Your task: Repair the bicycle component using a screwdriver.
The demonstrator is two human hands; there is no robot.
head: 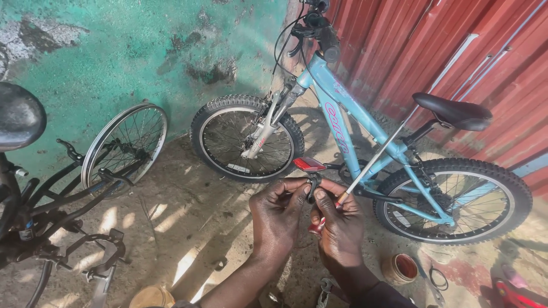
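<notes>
Head view, looking down at both hands over a dirt floor (188, 222).

Left hand (278, 214): fingers curled shut around a small black bracket (312, 185), thumb and forefinger pinching it from the left side. A red reflector (309, 164) sits at the top of the bracket, just above the fingertips, tilted toward the upper left.

Right hand (341, 228): closed around the red handle of a screwdriver (374, 159). Only a bit of handle shows below the fingers. The long metal shaft runs up and to the right, crossing in front of the blue bicycle (354, 131) frame. Right thumb also touches the bracket, so both hands meet on it. Which end of the tool contacts the bracket: cannot tell.

Position: bracket and reflector are held in the air between the two hands, just in front of the blue bicycle's lower frame, between its front wheel (246, 137) and rear wheel (454, 199).

Edges and room: the blue bicycle leans against a red corrugated wall (456, 51), closing the right and far side. A green patchy wall (114, 51) closes the far left. A black bicycle (51, 211) with a bare rim lies at the left, well apart from the hands. Open floor lies between it and the left forearm. A small round tin (399, 268) sits on the ground near the right wrist.
</notes>
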